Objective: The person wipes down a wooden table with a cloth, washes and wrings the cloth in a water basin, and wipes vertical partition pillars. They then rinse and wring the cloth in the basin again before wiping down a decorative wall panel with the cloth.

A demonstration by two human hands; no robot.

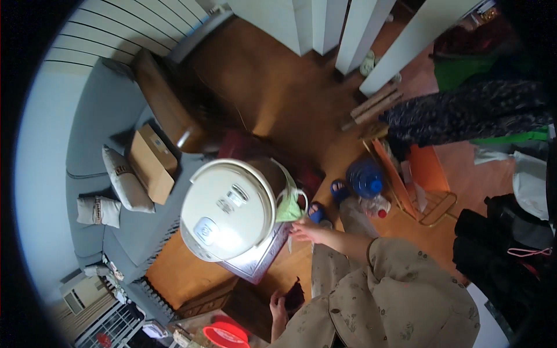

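Note:
A large white rice cooker (232, 209) with a rounded lid stands in the middle, on a patterned purple-white surface (258, 261). A pale green cloth (289, 207) hangs at its right side, beside the handle. My right hand (307, 230) reaches in from the right, its fingers closed at the lower edge of this cloth. Lower down, my left hand (279, 307) is closed on a dark maroon cloth (295, 294), held apart from the cooker. The fingertips of both hands are partly hidden.
A grey sofa (130, 238) with cushions and a cardboard box (152, 163) lies left. A wooden cabinet (238, 301) and red basin (226, 332) are below. A blue water jug (364, 178), orange folding chair (428, 168) and white posts (354, 43) stand right and above.

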